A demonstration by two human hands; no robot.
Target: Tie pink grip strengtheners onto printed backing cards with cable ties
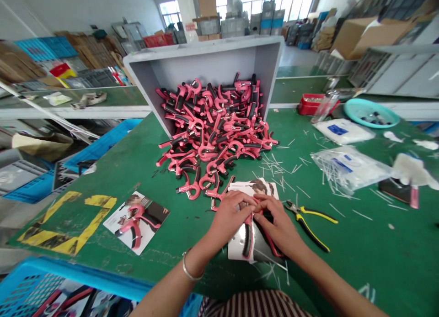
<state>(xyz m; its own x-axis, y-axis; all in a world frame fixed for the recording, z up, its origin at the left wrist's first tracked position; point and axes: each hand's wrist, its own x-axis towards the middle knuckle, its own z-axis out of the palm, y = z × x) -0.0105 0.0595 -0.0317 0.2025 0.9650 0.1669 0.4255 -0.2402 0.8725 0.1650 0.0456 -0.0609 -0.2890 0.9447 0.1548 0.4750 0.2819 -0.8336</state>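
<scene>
My left hand [235, 212] is closed around the top of a pink and black spring hand grip [247, 237] that lies on a printed backing card [236, 250]. Fingers bent, my right hand [276, 221] pinches at the same spot, and the fingertips of both hands meet there. Whether a thin white tie is between the fingertips is hidden. Beneath the hands are more cards, and loose white cable ties [270, 258] lie at their lower edge. Cutting pliers [308, 221] with yellow and black handles rest just right of my right hand.
A grey bin [206, 47] tipped on its side spills a heap of hand grips [219, 125]. One carded hand grip [135, 225] lies left, beside yellow tape [65, 235]. Bags of ties [350, 168] and a turquoise tray [372, 113] sit right. A blue crate [30, 280] stands front left.
</scene>
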